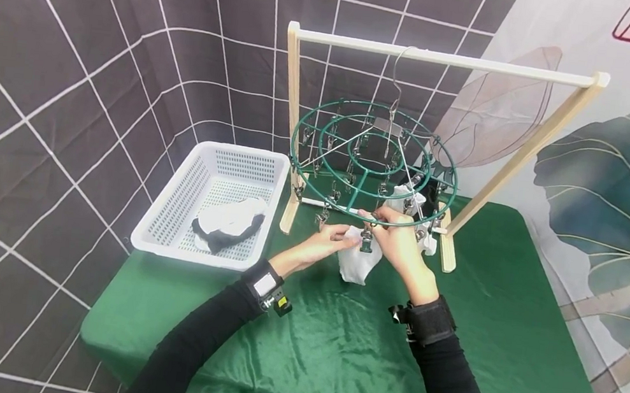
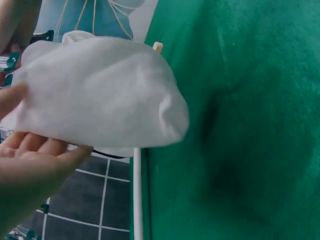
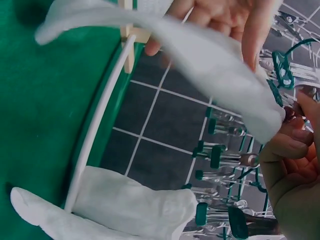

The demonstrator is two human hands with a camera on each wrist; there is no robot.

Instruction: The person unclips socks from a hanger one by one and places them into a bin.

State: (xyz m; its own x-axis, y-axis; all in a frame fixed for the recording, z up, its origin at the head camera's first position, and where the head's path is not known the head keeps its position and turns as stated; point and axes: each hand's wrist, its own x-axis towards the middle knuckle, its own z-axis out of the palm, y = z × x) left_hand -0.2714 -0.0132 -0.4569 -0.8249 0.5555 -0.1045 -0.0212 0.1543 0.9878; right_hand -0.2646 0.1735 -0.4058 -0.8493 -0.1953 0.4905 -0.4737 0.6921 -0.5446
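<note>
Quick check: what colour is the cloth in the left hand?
The cloth looks plain white; the left wrist view shows it best.

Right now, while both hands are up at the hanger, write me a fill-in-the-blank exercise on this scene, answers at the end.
1. The left hand pinches a cloth piece whose colour is ____.
2. The right hand is at a metal clip of the round hanger, whose rings are coloured ____.
3. The basket stands on the person's ____ side of the wooden rack.
4. Both of the person's sleeves are coloured ____.

Missing words: white; green; left; black.
</note>
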